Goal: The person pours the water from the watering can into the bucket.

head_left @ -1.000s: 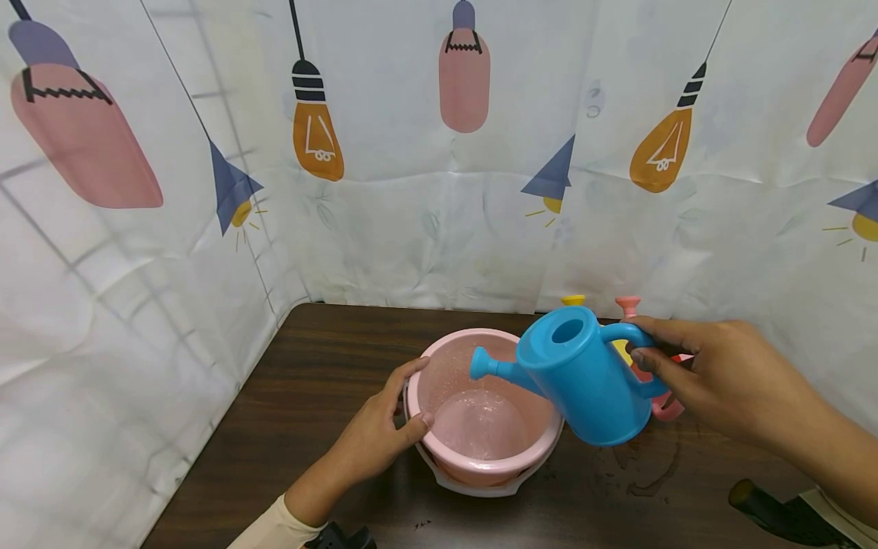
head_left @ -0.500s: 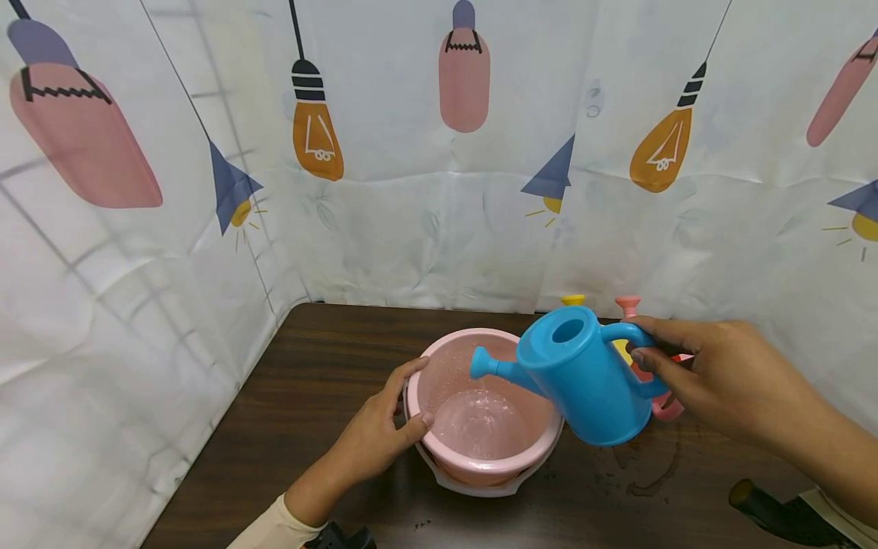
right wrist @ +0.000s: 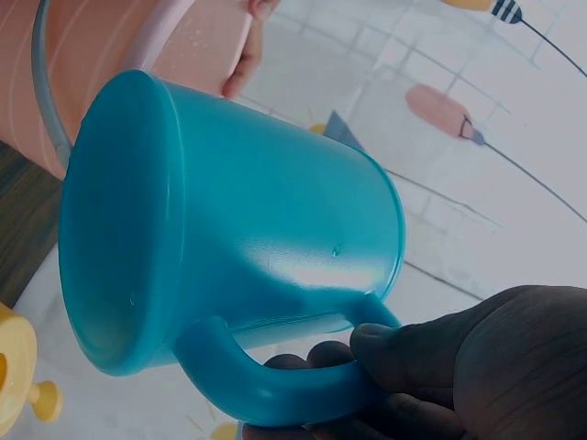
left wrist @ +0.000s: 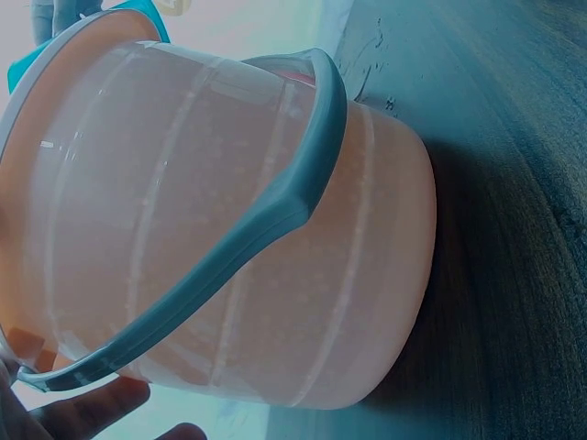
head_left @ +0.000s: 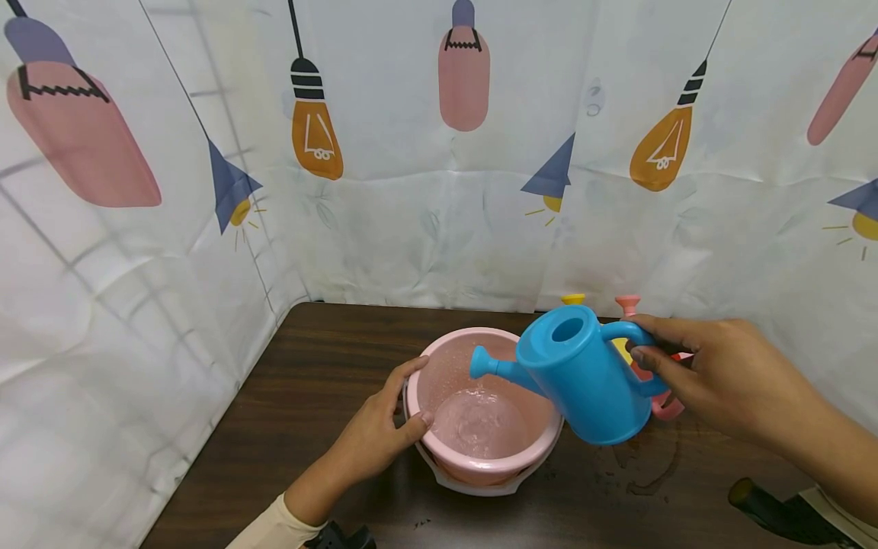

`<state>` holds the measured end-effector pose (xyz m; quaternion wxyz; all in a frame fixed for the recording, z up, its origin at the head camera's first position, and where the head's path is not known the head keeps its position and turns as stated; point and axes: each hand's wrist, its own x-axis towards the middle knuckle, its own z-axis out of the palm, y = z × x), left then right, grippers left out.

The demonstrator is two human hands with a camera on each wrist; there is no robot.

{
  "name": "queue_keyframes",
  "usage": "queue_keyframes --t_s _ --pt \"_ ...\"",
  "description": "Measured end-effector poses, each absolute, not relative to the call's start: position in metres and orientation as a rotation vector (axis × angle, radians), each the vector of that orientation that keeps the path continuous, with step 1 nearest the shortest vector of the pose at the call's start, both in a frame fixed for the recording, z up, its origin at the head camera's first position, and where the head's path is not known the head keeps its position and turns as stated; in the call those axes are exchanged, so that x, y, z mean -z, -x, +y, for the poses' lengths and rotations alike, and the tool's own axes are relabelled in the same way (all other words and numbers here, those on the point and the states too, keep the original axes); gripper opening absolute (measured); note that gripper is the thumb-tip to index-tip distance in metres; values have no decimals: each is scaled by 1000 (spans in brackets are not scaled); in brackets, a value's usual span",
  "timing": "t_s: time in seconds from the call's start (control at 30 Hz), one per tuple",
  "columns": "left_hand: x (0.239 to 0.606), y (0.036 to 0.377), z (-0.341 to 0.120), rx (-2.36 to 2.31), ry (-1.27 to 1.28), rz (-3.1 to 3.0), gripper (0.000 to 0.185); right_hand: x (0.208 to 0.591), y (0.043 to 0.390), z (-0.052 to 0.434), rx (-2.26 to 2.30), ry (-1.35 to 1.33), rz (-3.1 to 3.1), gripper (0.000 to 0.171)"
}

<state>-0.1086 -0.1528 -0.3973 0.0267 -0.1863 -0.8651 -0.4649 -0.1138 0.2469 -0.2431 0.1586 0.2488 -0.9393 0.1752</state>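
My right hand (head_left: 727, 374) grips the handle of a blue watering can (head_left: 586, 381), fingers curled round it in the right wrist view. The can is tilted, its spout (head_left: 490, 364) over the mouth of a pink bucket (head_left: 480, 463). Rippling water (head_left: 480, 423) lies in the bottom of the bucket, and drops cling to its inner wall. My left hand (head_left: 377, 435) holds the bucket's left rim, thumb over the edge. In the left wrist view, the bucket's grey handle (left wrist: 266, 215) hangs down along its side.
Behind the blue can stand a yellow watering can (right wrist: 14, 362) and a pink watering can (head_left: 627, 303), both partly hidden. Wet marks (head_left: 655, 476) show on the dark wooden table (head_left: 329, 343). A printed white cloth (head_left: 411, 229) hangs behind it.
Ripples have spread on the water in the bucket, which looked calmer one second ago. Both hands and the blue watering can stay almost in the same place.
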Motion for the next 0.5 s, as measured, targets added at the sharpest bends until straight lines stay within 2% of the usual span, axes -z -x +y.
queue_keyframes --t_s 0.5 --pt "398 109 -153 1440 582 -2673 70 242 114 246 -492 -704 -2700 44"
